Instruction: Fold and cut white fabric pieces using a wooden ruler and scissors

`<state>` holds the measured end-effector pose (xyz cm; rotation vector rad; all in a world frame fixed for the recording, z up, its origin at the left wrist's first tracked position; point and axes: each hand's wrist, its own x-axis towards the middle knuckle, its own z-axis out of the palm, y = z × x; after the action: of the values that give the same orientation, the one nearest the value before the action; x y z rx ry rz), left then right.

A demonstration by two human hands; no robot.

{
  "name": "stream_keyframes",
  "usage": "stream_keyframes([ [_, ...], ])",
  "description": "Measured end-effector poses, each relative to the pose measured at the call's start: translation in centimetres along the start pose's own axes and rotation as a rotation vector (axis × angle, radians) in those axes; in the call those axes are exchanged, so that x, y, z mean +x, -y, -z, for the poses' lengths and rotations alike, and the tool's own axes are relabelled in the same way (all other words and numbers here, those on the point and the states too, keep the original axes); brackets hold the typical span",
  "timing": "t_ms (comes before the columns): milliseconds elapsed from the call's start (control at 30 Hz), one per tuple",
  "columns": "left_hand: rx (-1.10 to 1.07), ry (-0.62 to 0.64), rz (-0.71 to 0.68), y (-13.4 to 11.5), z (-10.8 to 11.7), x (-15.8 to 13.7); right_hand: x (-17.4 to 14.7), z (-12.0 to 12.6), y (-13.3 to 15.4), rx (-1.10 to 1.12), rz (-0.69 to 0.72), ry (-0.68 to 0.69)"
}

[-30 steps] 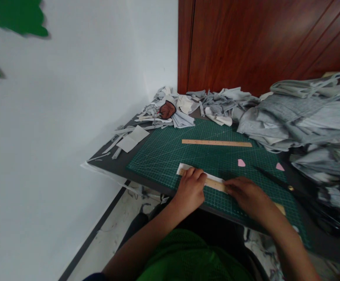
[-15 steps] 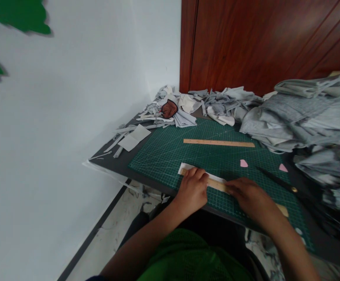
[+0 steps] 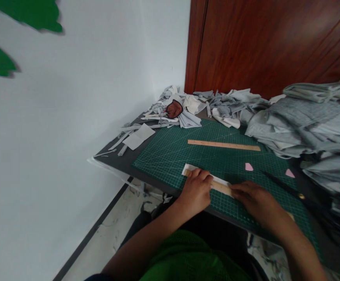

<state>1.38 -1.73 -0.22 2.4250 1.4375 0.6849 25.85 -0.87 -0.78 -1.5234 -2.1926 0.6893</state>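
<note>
A wooden ruler [image 3: 221, 187] lies across a narrow white strip [image 3: 187, 168], fabric or paper, near the front edge of the green cutting mat [image 3: 164, 156]. My left hand [image 3: 197, 192] is closed over the ruler near its left end, fingers bent and together. Farther right, my right hand [image 3: 256, 201] has its fingers pinched at the ruler and the strip's right end. Its palm side is hidden, so anything small inside it does not show. A second wooden ruler [image 3: 224, 145] lies flat beyond both hands.
Black-handled scissors [image 3: 301, 196] lie right of my right hand, near two pink pieces, one at mid-mat [image 3: 248, 167]. Grey cloth [image 3: 301, 121] is piled at the right. Scraps [image 3: 234, 103] and a brown-red piece [image 3: 174, 109] lie along the back; a white wall [image 3: 99, 78] borders the left.
The whole view has shifted slightly, so things appear a little farther right. Both hands keep their places on the ruler and strip.
</note>
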Motion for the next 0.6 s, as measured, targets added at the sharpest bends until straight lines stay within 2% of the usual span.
stream_keyframes([
  [200, 0.037, 0.013, -0.006, -0.16, 0.03, -0.09, -0.01, 0.0, 0.04, 0.016, -0.023, -0.012],
  [400, 0.121, -0.041, -0.013, -0.16, -0.18, -0.25, 0.13, 0.19, 0.51, 0.051, -0.06, -0.007],
  [600, 0.149, -0.014, -0.008, -0.13, -0.17, -0.26, 0.12, 0.07, 0.41, 0.036, -0.054, -0.022],
])
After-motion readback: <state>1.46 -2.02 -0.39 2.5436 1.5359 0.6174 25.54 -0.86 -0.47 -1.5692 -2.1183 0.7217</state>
